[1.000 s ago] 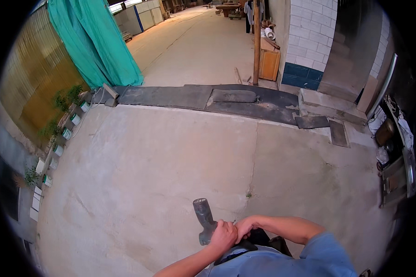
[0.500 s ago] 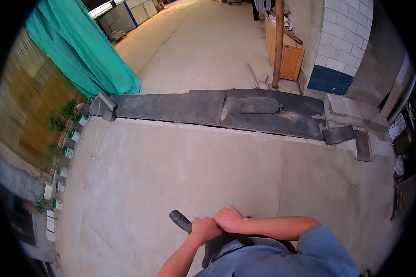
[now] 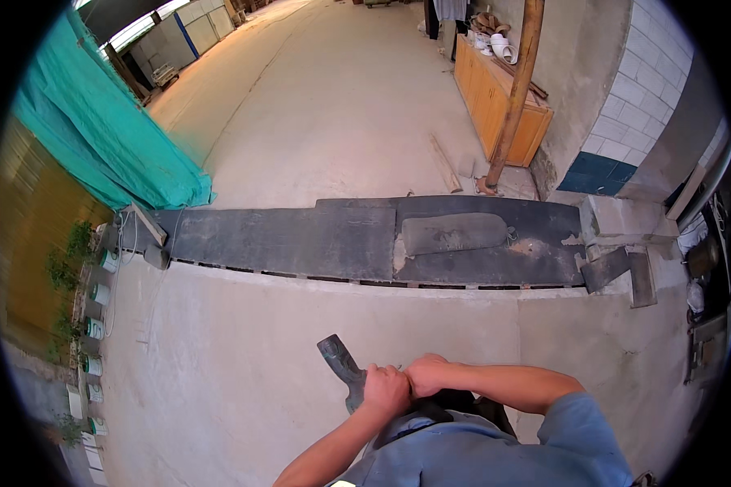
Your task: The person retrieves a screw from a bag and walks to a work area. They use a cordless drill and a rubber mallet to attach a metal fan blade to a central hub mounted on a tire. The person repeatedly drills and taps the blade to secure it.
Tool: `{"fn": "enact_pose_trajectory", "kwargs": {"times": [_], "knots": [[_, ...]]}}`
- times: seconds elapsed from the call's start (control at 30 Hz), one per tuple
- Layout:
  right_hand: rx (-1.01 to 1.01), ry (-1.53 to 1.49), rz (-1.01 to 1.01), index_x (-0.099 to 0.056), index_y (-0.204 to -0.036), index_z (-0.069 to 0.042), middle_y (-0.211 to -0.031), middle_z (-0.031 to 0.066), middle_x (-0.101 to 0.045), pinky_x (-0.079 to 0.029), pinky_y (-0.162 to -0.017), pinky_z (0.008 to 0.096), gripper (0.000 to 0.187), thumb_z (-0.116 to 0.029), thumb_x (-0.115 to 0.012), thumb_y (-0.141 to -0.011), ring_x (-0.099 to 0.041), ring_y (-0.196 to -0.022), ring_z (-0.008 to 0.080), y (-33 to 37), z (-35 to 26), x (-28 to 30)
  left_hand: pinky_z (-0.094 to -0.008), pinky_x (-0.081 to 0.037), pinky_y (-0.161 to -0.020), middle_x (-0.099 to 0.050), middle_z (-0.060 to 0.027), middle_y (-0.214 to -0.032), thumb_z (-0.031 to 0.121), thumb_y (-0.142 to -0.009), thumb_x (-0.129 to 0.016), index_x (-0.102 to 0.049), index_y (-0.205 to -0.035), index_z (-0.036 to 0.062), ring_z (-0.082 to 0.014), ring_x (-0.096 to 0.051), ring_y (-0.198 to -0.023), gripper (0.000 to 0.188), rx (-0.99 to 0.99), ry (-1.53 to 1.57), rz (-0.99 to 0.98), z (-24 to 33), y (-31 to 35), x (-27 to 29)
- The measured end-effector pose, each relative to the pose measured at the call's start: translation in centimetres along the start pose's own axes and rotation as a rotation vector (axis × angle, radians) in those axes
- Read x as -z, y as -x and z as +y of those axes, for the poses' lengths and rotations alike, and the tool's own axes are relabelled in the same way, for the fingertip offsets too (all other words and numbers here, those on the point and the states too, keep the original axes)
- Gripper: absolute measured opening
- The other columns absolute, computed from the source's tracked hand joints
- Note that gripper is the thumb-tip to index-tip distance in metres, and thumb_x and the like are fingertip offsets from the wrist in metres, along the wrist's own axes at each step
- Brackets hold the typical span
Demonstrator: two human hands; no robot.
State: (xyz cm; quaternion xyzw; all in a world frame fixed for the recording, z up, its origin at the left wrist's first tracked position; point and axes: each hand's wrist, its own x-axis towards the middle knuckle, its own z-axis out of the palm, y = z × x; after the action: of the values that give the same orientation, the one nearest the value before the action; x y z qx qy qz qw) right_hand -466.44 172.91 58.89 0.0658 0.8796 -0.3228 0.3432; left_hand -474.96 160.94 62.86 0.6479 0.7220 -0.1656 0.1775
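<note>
My left hand and my right hand are close together in front of my waist, knuckles up, both with curled fingers. What they grip, if anything, is hidden beneath them. Dark material shows just under my right wrist, at the front of my blue shirt. Beyond my left hand, a dark shoe-like shape juts forward over the concrete floor.
Black mats lie across the way ahead, with a long grey sack-like bundle on them. A wooden post stands before a wooden cabinet. Green sheeting hangs at left, above potted plants. Stone blocks sit at right.
The mats and post appear nearer and lower in the picture. My hands stay together, a little farther right in view. The dark shoe-like shape shows more of its length.
</note>
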Motion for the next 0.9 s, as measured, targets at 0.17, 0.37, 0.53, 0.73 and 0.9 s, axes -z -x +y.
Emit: {"fn": "enact_pose_trajectory", "kwargs": {"times": [0.17,0.37,0.53,0.73,0.9], "knots": [[0.003,-0.137,0.105,-0.071,-0.102,-0.011,-0.101,0.0176,-0.072,-0.052,-0.08,0.0452,0.037,-0.037,-0.065,-0.076,-0.068,-0.093,0.0359,-9.7,6.1,14.6,-0.0402,-0.038,-0.079,-0.066,-0.0057,-0.082,0.032,-0.081,-0.064,-0.071,-0.081,0.0166,-0.0204,-0.065,-0.077,0.017,-0.055,-0.088,0.022,-13.1,-13.8,5.8],[0.152,-0.606,-0.342,-0.069,-0.098,-0.013,-0.071,0.0061,-0.063,-0.045,-0.054,0.0341,0.039,-0.037,-0.08,-0.07,-0.056,-0.061,0.0183,-23.5,16.6,30.8,-0.0417,-0.037,-0.075,-0.063,-0.0076,-0.078,0.024,-0.081,-0.059,-0.069,-0.079,0.0122,-0.0228,-0.061,-0.072,0.015,-0.154,-0.207,0.169,-25.9,-28.8,13.0],[0.45,-0.74,0.086,-0.071,-0.1,-0.008,-0.087,0.0093,-0.072,-0.051,-0.068,0.0406,0.043,-0.04,-0.079,-0.072,-0.066,-0.075,0.0253,-25.6,20.4,46.7,-0.0415,-0.037,-0.072,-0.062,-0.0062,-0.078,0.021,-0.084,-0.057,-0.069,-0.082,0.0115,-0.0229,-0.059,-0.07,0.016,-0.257,-0.302,0.174,-35.8,-41.3,19.5],[-0.131,-0.144,0.42,-0.069,-0.092,-0.009,-0.094,0.0109,-0.071,-0.049,-0.077,0.0433,0.023,-0.026,-0.069,-0.076,-0.067,-0.089,0.0324,-37.4,28.0,62.9,-0.0432,-0.046,-0.078,-0.072,-0.0153,-0.088,0.04,-0.076,-0.064,-0.073,-0.09,0.0114,-0.0286,-0.07,-0.084,0.033,-0.233,0.078,-0.068,-52.3,-62.0,25.8],[-0.113,0.171,0.899,-0.063,-0.092,-0.012,-0.085,0.0083,-0.067,-0.044,-0.075,0.0378,0.014,-0.017,-0.061,-0.079,-0.065,-0.087,0.0257,-46.1,35.0,78.2,-0.0448,-0.051,-0.087,-0.072,-0.0138,-0.107,0.051,-0.078,-0.059,-0.074,-0.104,0.0144,-0.0315,-0.069,-0.103,0.047,-0.142,0.299,-0.429,-64.8,-77.2,36.0]]}}
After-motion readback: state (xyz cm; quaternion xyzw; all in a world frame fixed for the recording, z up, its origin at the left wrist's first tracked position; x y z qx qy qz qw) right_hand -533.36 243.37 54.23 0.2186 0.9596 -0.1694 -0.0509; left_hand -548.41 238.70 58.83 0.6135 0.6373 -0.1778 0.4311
